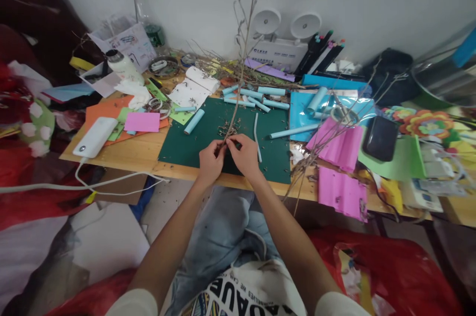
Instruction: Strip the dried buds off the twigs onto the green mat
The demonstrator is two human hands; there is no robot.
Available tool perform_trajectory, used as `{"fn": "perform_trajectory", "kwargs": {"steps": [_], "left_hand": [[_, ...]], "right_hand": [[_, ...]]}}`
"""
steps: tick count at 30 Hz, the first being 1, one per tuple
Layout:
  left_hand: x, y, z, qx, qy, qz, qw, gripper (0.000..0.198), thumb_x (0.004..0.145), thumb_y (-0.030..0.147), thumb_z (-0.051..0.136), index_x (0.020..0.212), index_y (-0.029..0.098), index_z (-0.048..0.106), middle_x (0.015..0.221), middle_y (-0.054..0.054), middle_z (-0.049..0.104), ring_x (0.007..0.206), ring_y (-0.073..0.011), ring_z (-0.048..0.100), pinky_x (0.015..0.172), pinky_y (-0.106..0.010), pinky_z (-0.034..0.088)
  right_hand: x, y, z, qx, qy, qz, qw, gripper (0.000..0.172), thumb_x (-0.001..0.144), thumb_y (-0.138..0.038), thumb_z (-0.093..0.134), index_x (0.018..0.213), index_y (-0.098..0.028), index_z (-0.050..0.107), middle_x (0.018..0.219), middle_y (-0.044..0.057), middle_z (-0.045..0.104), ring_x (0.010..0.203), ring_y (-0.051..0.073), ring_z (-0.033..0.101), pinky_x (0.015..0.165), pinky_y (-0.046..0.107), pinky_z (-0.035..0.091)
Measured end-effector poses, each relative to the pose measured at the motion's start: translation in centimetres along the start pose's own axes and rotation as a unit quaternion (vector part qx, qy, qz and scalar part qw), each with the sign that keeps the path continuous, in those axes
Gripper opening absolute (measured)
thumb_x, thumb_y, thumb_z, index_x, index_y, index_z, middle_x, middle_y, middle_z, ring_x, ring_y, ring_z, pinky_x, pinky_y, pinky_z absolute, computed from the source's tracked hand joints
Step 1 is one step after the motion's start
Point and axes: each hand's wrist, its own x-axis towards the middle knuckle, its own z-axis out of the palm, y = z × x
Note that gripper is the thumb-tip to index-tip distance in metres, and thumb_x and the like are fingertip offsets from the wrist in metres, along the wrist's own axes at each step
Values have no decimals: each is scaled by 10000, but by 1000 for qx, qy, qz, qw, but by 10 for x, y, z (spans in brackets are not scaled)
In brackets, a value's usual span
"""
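Clearly pinched between thumb and fingers of both the left hand [210, 161] and the right hand [244, 155] is a thin dry twig [239, 89]; the two hands meet at its low end, their fingertips bunched close, and the twig leans up toward 12 to 1 o'clock, rising past the table's back edge in front of the wall. Its very bottom is hidden by the fingers.

Just ahead of the hands, at 12 o'clock, dry brown bits [227, 128] lie scattered on a dark green sheet [193, 145]. A narrow pale blue strip [256, 130] lies just beside the right hand, at 2 o'clock. One light blue roll [194, 121] lies at 10 o'clock, and a cluster of similar rolls [273, 91] at 1 o'clock.

Farther out, a bundle of dry branches [316, 151] stretches across the table's right side at 3 o'clock, near crinkled pink paper [340, 192] toward 4. At 9 o'clock sits a white power bank [95, 136]; at 10, a pale bottle [124, 66]; at 1, against the wall, a white router [277, 53].
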Motion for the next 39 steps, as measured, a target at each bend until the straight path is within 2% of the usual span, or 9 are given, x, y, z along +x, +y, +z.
{"fn": "perform_trajectory", "kwargs": {"steps": [4, 9, 14, 16, 22, 28, 30, 34, 39], "left_hand": [[1, 0, 0, 7, -11, 5, 1000, 239, 911, 356, 539, 950, 182, 697, 745, -11, 681, 627, -116, 555, 627, -231, 421], [-1, 1, -2, -15, -8, 0, 1000, 278, 930, 378, 502, 956, 183, 698, 735, -15, 669, 627, -122, 560, 618, -230, 428], [-1, 3, -4, -4, -3, -4, 1000, 318, 944, 395, 481, 831, 186, 692, 638, 5, 626, 571, -114, 542, 577, -225, 401], [-1, 4, -4, 10, -3, 3, 1000, 325, 943, 387, 486, 788, 185, 689, 629, 6, 628, 565, -111, 541, 581, -226, 396], [-2, 3, -4, -7, 26, -14, 1000, 314, 940, 404, 497, 843, 181, 694, 602, 18, 606, 525, -100, 508, 550, -226, 381], [0, -3, 0, -65, 52, -38, 996, 322, 937, 448, 508, 897, 183, 687, 688, 3, 647, 519, -89, 534, 551, -226, 419], [0, -4, 1, -79, 64, -32, 994, 313, 934, 442, 519, 923, 181, 691, 735, -4, 644, 527, -82, 541, 551, -224, 428], [1, -4, -1, -60, 83, -16, 995, 317, 936, 433, 527, 909, 179, 715, 767, -7, 611, 553, -81, 544, 561, -227, 437], [2, -4, -6, -14, 99, 7, 995, 283, 916, 406, 575, 880, 186, 748, 777, -18, 653, 730, -130, 607, 702, -253, 458]], "right_hand": [[3, 6, 3, 28, 11, 1, 1000, 191, 882, -304, 548, 828, -200, 698, 824, 46, 697, 771, 172, 623, 718, 297, 480], [3, -1, -1, 10, 10, -29, 999, 175, 870, -280, 547, 810, -201, 691, 820, 46, 685, 770, 165, 614, 737, 296, 488], [6, -2, 1, 44, 1, 16, 999, 195, 872, -355, 573, 790, -208, 671, 796, 38, 690, 739, 169, 617, 690, 295, 490], [6, 0, 2, 39, -5, -2, 999, 189, 891, -322, 545, 796, -208, 662, 807, 41, 685, 754, 170, 616, 693, 291, 486], [0, -3, 2, -143, -6, -111, 983, 249, 950, -246, 426, 853, -207, 652, 952, 102, 649, 931, 213, 577, 828, 330, 449], [6, 10, -9, -212, 21, -13, 977, 319, 978, -303, 409, 811, -191, 657, 824, 102, 623, 806, 218, 550, 724, 318, 414], [9, 16, -15, -220, 21, -8, 975, 320, 977, -305, 417, 850, -182, 684, 824, 104, 631, 814, 219, 555, 739, 320, 421], [2, 12, -17, -177, 19, -28, 984, 283, 949, -229, 440, 1050, -151, 693, 927, 112, 668, 863, 217, 589, 790, 327, 458], [-23, -8, -1, -66, -55, -98, 991, 229, 909, -223, 540, 1083, -172, 679, 1003, 76, 677, 904, 172, 618, 841, 278, 492]]}}
